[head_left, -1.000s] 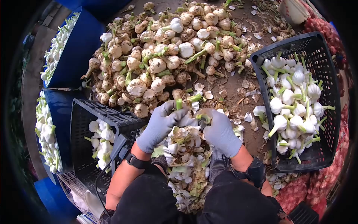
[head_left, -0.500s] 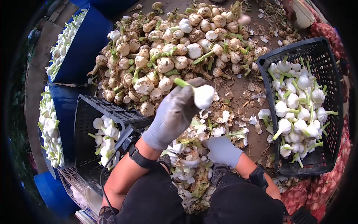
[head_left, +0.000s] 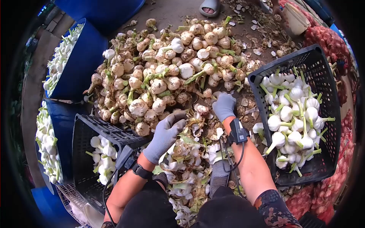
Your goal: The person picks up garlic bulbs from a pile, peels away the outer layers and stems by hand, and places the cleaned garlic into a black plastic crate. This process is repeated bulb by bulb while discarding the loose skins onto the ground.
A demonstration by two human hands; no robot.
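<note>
My left hand [head_left: 167, 135], in a grey-white glove with dirty fingertips, is over the front edge of the pile of unpeeled garlic [head_left: 157, 86]. Its fingers are bent, the thumb stands apart from them, and no bulb shows in it. My right hand [head_left: 224, 105], in a similar glove, reaches to the pile's right front edge. Its fingers are together at the end of a small brownish garlic bulb [head_left: 207, 93]; the fingertips are partly hidden. Below and between my hands lies a heap of peeled garlic skins [head_left: 184, 163].
On the right stands a black crate [head_left: 292, 181] with peeled white garlic; another black crate [head_left: 85, 131] holds some on the left. Blue tubs [head_left: 85, 57] of trimmed garlic line the far left. Red mesh sacks [head_left: 323, 41] lie at right. Another person's shoe [head_left: 210, 7] shows at the top.
The peeled white garlic bulb has left my left hand, which has moved down and left. My right hand has gone forward from the skins to the pile's edge. The view has shifted slightly.
</note>
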